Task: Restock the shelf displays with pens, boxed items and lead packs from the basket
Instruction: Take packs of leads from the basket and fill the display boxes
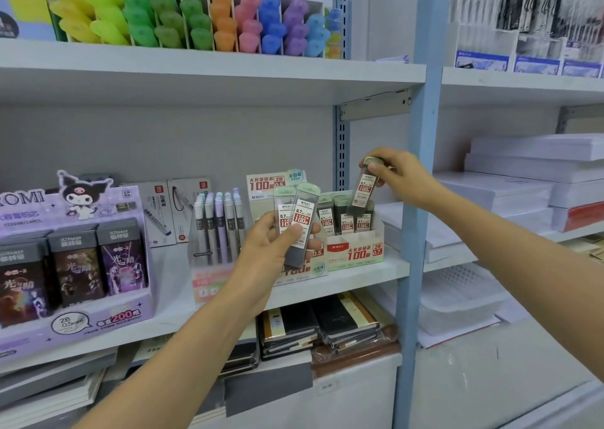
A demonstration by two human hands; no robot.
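Our left hand [271, 249] grips two lead packs [299, 213] upright, near the front of the middle shelf [359, 278]. Our right hand [402, 177] pinches a single lead pack [364, 193] by its green cap, tilted, with its lower end at the row of packs in the right display box [356, 249].

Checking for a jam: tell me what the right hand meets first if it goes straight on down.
Probably the standing packs in the 0.7 display box: the right hand pinches a lead pack whose lower end points at their tops. Depth is unclear; it may find a gap.
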